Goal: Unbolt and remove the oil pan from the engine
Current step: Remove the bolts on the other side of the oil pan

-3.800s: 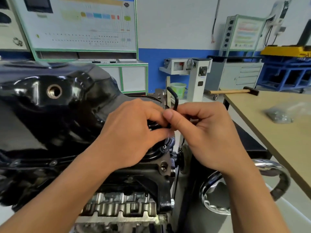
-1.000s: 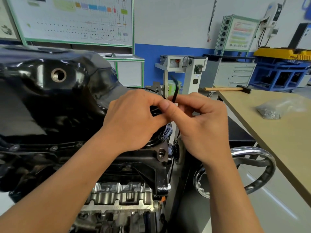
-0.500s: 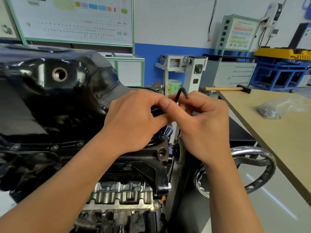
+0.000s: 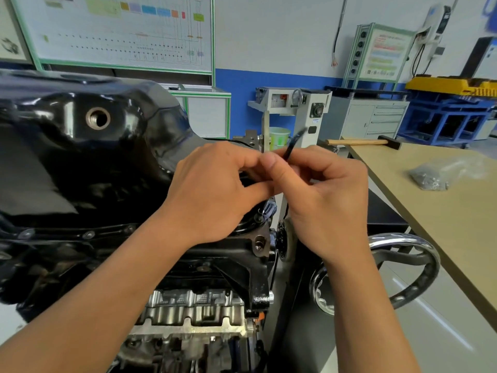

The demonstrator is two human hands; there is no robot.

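From my remote feed: a wooden-handled hammer (image 4: 361, 142) lies at the far end of the tan counter (image 4: 443, 219), well apart from a clear bag of small metal parts (image 4: 441, 175) — while a chrome handwheel (image 4: 408, 267) gleams below, and a green cup (image 4: 279, 138) sits behind.

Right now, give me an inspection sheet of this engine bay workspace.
Surface: tan wooden workbench at right.
Job's things: glossy black oil pan seated on engine, flange bolts still in; black L-shaped hex key.
Clutter: wooden-handled hammer, clear plastic bag of hardware on bench.
Grippers: left hand and right hand pinch the key.
Cables: black cable hanging on wall.
Surroundings: chrome handwheel, blue rack.
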